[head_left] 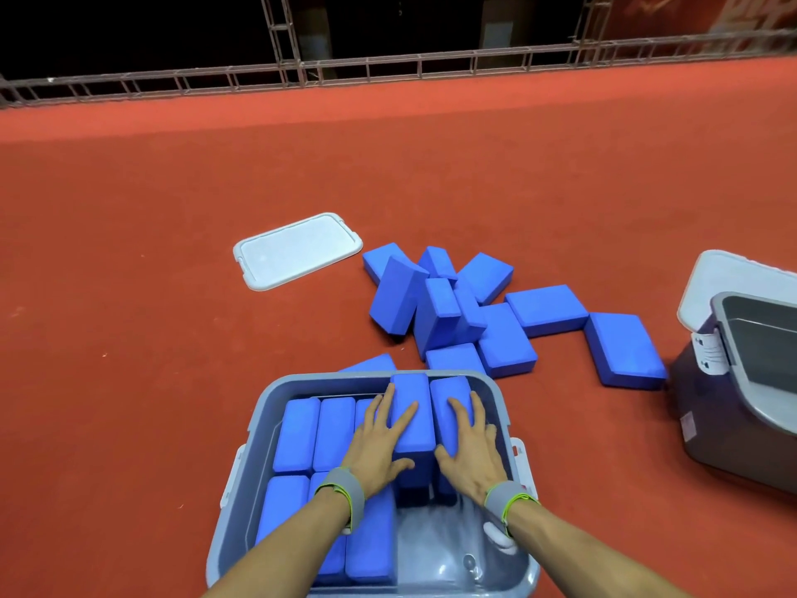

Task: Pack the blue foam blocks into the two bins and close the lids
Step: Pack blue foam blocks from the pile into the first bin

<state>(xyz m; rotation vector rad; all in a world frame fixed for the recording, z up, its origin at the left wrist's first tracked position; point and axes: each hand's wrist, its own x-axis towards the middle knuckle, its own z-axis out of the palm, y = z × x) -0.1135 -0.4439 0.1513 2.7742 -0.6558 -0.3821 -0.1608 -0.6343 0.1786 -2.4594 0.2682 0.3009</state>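
A person's two bare hands press down on blue foam blocks inside a grey plastic bin [504,407] on a red carpeted floor [172,338], seen from above. The left hand [379,442] lies flat with fingers spread and straight, across the top and left side of one raised block [412,414] standing higher than its neighbours; the right hand [470,446], also flat with fingers spread, rests on a second raised block [448,401] just beside the first. Both wrists carry grey bands [340,483] edged in green. To the left of the hands, packed blocks [317,431] fill the bin in close rows, while the near right corner of the bin shows bare floor. White latches [233,472] sit on the bin's two sides. Just beyond the far rim, a loose pile of blocks [444,308] lies on the carpet, some flat, some tilted against one another, trailing toward the right. A white lid [297,250] lies flat on the floor to the left of the pile. At the right edge stands the second bin [742,407], dark and open, a white lid [716,274] propped behind its far rim. Farther back, a metal truss [388,66] runs along the carpet's edge before a dark background.
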